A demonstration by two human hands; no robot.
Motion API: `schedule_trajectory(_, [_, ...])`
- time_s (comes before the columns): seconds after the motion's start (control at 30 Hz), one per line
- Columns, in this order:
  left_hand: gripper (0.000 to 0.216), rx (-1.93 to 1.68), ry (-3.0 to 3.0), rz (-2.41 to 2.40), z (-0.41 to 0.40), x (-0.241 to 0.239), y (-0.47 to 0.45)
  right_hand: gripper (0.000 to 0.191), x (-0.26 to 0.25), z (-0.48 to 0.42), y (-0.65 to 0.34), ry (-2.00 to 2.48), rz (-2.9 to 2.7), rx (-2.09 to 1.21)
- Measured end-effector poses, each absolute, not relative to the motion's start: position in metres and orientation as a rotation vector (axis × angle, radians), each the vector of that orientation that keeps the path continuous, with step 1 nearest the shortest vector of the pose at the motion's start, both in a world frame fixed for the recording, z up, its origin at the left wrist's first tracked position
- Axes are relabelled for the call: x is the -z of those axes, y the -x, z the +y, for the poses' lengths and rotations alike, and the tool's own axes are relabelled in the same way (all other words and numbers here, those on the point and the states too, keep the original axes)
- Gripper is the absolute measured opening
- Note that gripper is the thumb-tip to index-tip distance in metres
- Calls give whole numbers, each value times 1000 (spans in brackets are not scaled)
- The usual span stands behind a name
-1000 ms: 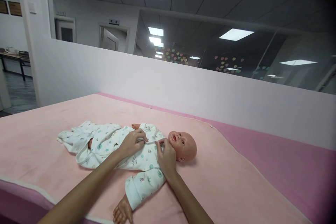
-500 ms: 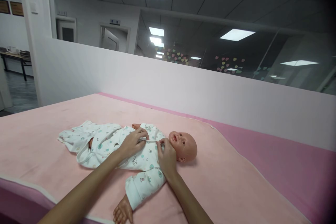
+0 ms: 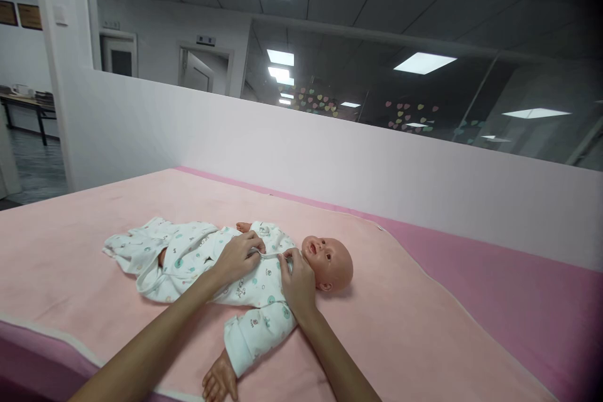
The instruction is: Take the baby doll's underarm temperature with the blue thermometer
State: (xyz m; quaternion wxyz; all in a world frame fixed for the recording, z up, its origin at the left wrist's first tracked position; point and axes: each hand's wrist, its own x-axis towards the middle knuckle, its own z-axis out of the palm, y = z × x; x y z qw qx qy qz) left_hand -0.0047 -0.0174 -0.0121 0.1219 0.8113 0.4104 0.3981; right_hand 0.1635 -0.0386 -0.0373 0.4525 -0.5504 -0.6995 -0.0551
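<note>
A baby doll (image 3: 333, 264) lies on its back on a pink pad, its head to the right and legs to the left. It wears a white baby romper (image 3: 254, 286) with small green and grey prints. My left hand (image 3: 239, 256) is closed on the front edge of the romper at the chest. Close to the doll's neck, my right hand (image 3: 299, 277) pinches the same edge, which runs taut between both hands. The romper's lower part lies loose and partly open over the legs. Fasteners under my fingertips are hidden.
The pink pad (image 3: 405, 339) covers a table with a darker pink surface (image 3: 518, 276) at the right. A low white wall (image 3: 330, 157) runs behind, topped by glass with heart stickers. A desk (image 3: 32, 103) stands far left beyond a doorway.
Almost nothing differs. Both hands keep their places on the romper's edge, with only slight finger movement and a tiny shift of the view.
</note>
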Motion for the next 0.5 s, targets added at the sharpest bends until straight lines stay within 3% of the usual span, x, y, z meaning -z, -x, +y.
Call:
schedule_trajectory(0.27, [21, -1318, -2178, 1009, -13, 13, 10, 23, 39, -37, -164, 1356, -1708, 95])
schedule_trajectory(0.5, [16, -1261, -2474, 1099, -21, 9, 7, 21, 40, -37, -164, 1351, -1711, 79])
